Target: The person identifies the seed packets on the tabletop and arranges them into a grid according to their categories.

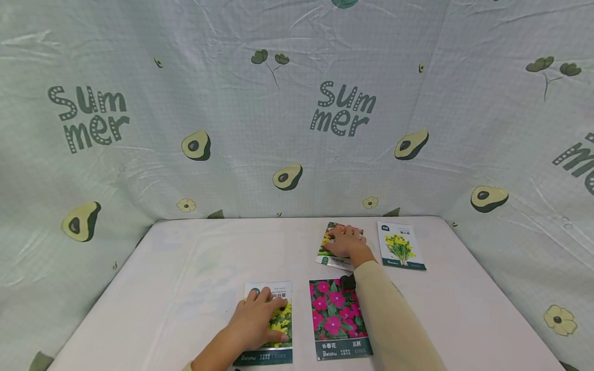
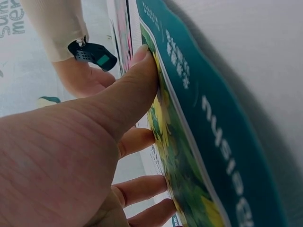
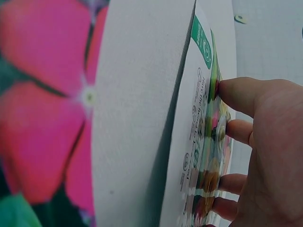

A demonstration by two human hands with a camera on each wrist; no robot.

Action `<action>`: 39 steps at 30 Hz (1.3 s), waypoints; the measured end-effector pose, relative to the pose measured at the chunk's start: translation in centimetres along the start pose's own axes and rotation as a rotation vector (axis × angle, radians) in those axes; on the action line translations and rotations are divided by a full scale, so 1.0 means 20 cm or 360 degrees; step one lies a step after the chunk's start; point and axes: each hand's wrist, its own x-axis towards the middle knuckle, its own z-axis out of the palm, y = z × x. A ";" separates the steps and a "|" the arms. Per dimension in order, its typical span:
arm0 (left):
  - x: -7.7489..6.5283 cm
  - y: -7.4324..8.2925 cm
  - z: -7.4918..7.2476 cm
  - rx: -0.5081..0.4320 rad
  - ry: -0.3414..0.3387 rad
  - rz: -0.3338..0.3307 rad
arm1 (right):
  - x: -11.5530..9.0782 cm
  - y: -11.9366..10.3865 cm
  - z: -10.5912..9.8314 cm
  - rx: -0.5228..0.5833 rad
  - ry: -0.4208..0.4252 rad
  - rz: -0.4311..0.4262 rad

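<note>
1) yellow-flower packet (image 1: 282,324) lies closest, 向日葵 printed near its top and "beishu" on the dark band along its bottom
2) left hand (image 1: 254,322) rests across that packet, fingers spread and extended, thumb and fingertips touching its face
3) pink-flower packet (image 1: 335,314) lies just to the right, its lower band reading 长春花 and "beishu", the finer print too small to read
4) right hand (image 1: 345,242) reaches to a multicoloured packet (image 1: 335,262) farther back, fingers spread and fingertips resting on the picture; its white strip bears a green mark and lettering too blurred to read
5) yellow-bouquet packet (image 1: 401,246) lies to the right of that hand, "beishu" on its bottom band
6) cream sleeve (image 1: 394,314) and dark wrist device (image 1: 347,282) overlap the pink-flower packet's right side
7) pale table (image 1: 195,288) carries all four packets
8) patterned sheeting (image 1: 232,113) surrounds it, printed "summer" in dotted green letters among halved avocados, yellow flowers and leafy sprigs
</note>
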 end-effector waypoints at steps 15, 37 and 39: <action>-0.01 0.02 0.00 -0.0002 0.0026 -0.0002 | 0.00 -0.05 0.02 0.0018 0.0015 -0.0012; 0.00 0.01 0.01 0.0025 0.0033 -0.0001 | 0.01 -0.10 0.05 -0.0014 -0.0006 -0.0083; 0.00 0.01 0.01 0.0020 0.0033 0.0003 | 0.02 -0.10 0.05 -0.0024 -0.0003 -0.0084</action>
